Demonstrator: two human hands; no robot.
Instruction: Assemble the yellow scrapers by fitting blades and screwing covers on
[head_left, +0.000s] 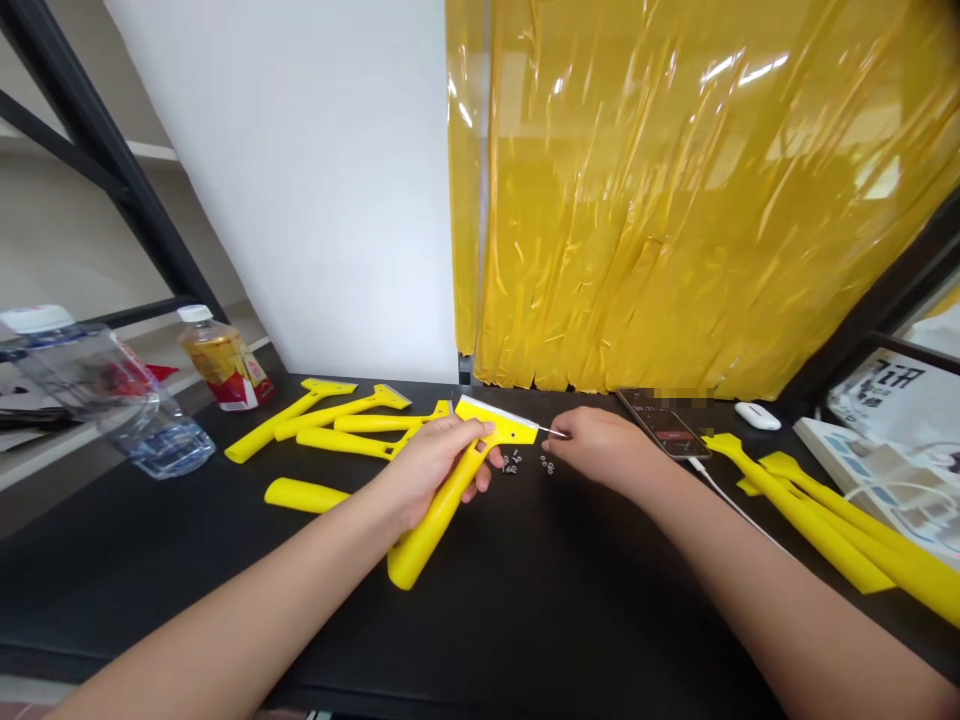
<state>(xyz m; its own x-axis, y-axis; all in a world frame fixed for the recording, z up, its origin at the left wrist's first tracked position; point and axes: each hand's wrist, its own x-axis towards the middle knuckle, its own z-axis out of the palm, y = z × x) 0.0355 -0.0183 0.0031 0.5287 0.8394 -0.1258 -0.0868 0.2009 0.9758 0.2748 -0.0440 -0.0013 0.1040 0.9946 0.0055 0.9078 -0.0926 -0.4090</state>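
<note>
My left hand [442, 455] is closed around a yellow scraper [435, 515], its handle slanting toward me and its wide head tilted up. A metal strip runs along the far edge of that head. Between the fingers of my right hand [596, 440] is a thin metal piece [553, 431], whose tip reaches the right end of the scraper head. Most of this piece is hidden, so I cannot tell its kind. Small metal screws or nuts [512, 462] lie on the table just below the scraper head, with another small cluster [547, 465] to their right.
Several yellow scrapers [330, 415] lie at the left of the black table [525, 620]. More yellow scraper handles [817, 520] rest at the right, near a phone [664, 425] with a white cable and a white case [757, 415]. Two bottles [225, 360] [127, 400] stand left.
</note>
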